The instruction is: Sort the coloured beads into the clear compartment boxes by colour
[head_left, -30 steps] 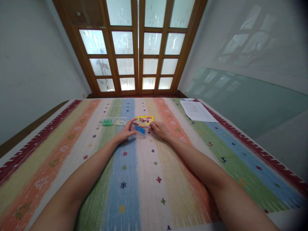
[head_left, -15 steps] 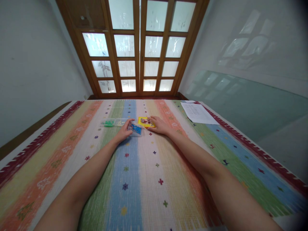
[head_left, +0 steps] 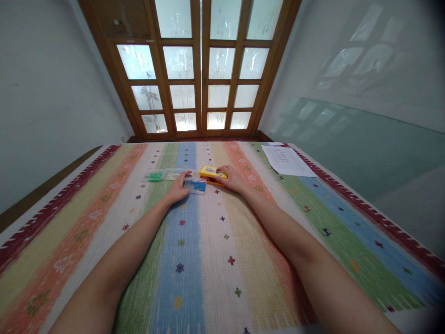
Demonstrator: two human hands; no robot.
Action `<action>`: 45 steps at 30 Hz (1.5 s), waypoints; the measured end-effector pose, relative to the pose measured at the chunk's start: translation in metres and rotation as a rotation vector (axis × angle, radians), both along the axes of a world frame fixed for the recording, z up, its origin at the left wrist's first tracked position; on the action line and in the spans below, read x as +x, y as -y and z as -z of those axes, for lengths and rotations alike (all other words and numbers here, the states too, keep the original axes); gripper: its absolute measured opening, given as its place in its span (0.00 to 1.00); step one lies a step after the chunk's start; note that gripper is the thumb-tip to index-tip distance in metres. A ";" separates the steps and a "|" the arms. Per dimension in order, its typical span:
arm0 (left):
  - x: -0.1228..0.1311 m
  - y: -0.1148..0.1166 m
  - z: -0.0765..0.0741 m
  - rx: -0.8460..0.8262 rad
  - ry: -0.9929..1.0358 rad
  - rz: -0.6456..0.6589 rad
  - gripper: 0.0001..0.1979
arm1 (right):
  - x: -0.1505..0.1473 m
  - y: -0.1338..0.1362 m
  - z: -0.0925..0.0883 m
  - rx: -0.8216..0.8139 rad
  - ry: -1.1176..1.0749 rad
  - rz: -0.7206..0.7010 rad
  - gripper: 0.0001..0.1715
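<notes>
My left hand (head_left: 178,189) is closed round the left end of a small clear plastic box (head_left: 197,187) with blue pieces inside. To its right, my right hand (head_left: 231,178) grips a yellow box (head_left: 209,171) with a printed top. That box's top stands above a lower yellow-orange part, with a dark gap between them at the front. Just behind my left hand lie a clear box of green pieces (head_left: 154,176) and a clear compartment of pale pieces (head_left: 171,175). The shape of the small pieces is too fine to make out.
A striped, patterned cloth (head_left: 181,287) covers the table. Sheets of paper with writing (head_left: 288,161) lie at the far right. Beyond the table's far edge stand wooden doors with glass panes (head_left: 202,93). Walls flank both sides, with a glassy panel (head_left: 361,148) on the right.
The yellow box's top now sits higher and tilted over its lower part. The blue-piece box has straightened, and the clear flap seen at its right is no longer sticking out.
</notes>
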State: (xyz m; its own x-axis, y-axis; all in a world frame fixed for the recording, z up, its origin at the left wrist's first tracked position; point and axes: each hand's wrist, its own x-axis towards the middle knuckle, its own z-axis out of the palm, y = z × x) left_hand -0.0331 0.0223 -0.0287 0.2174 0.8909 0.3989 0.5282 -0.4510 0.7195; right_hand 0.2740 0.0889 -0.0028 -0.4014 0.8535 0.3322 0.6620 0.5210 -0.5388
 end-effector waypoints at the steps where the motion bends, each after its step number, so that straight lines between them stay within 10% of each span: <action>1: -0.001 0.000 0.001 -0.010 0.007 0.009 0.42 | 0.001 0.002 -0.003 0.001 -0.032 0.015 0.22; 19: 0.002 -0.002 0.001 -0.023 -0.025 -0.166 0.17 | 0.017 -0.003 -0.002 -0.003 -0.165 0.220 0.29; 33: 0.007 0.017 -0.036 0.265 -0.187 -0.334 0.18 | 0.015 -0.011 0.012 -0.194 -0.049 0.186 0.18; 45: 0.007 0.026 -0.044 0.354 -0.423 -0.213 0.16 | -0.002 -0.013 0.025 -0.388 -0.549 0.231 0.23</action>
